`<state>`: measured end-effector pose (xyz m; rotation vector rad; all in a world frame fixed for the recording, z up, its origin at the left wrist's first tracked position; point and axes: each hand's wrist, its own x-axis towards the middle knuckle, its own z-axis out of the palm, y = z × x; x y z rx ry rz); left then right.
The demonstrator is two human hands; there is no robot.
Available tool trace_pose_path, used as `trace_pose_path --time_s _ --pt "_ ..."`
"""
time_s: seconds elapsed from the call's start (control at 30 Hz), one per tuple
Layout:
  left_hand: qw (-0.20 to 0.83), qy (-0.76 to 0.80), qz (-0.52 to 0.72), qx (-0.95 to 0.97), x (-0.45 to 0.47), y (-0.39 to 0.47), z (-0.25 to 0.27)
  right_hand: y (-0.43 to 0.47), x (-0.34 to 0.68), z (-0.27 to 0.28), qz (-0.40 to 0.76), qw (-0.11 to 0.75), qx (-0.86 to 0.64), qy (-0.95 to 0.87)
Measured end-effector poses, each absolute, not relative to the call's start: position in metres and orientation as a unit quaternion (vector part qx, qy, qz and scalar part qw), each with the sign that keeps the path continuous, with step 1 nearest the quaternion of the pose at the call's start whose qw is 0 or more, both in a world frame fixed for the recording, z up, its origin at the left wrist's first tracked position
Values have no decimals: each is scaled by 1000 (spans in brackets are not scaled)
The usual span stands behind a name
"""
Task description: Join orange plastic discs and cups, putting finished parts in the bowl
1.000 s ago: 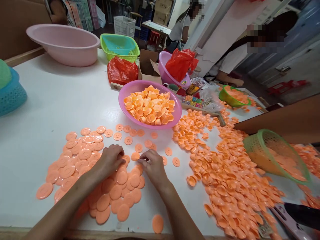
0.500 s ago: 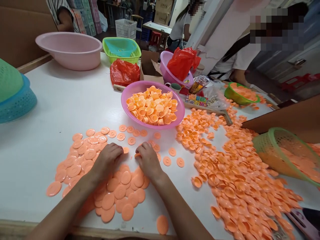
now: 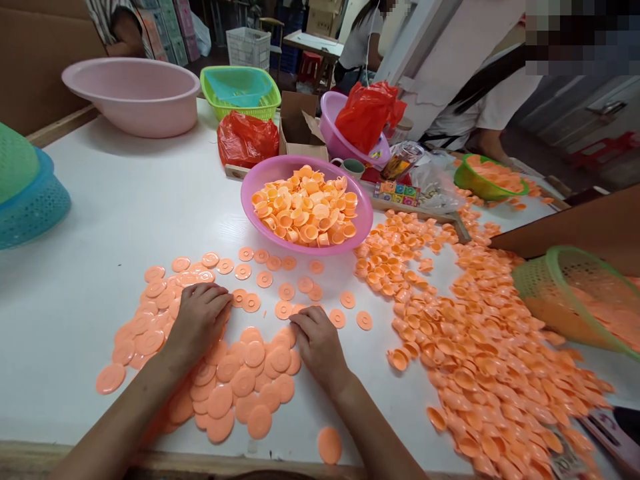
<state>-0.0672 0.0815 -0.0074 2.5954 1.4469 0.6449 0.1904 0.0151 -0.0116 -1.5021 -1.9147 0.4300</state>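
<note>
Over the left pile of small orange plastic saucers (image 3: 150, 341), my left hand (image 3: 203, 317) lies palm down, fingers stretched out and loosely together. Its fingertips are beside two saucers (image 3: 251, 302) lying on the white table. My right hand (image 3: 320, 343) is also palm down, fingers extended, with the tips at the edge of another saucer (image 3: 283, 309). I see nothing gripped in either hand, though the undersides of the fingers are hidden. Between my forearms lies a second saucer heap (image 3: 243, 382). Ahead, a pink basin (image 3: 257, 229) holds many orange toy cups (image 3: 310, 207).
A wide spread of loose orange cups (image 3: 475, 347) covers the right side, beside a tilted green basket (image 3: 553, 287). A pale pink tub (image 3: 145, 100), red plastic bags (image 3: 247, 140) and a cardboard box (image 3: 300, 127) stand at the back. Blue and green baskets (image 3: 33, 200) are at left.
Both hands have drawn apart and back toward me. The saucers that were at their fingertips now lie flat on the table, one at the left and one at the right.
</note>
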Motion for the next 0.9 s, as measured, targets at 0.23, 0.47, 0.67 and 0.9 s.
trace_pose_path --time_s 0.23,0.47,0.67,0.9 --pt "45 449 208 868 -46 83 -16 -17 214 -3 225 298 -632 -679" --pt "66 454 222 860 -29 66 -6 -11 191 -2 238 227 -641 -693" --pt "244 439 139 853 8 28 0 -13 190 0 325 301 -639 -628" --pt "182 361 240 883 17 20 -6 -38 220 -2 144 303 -630 -700"
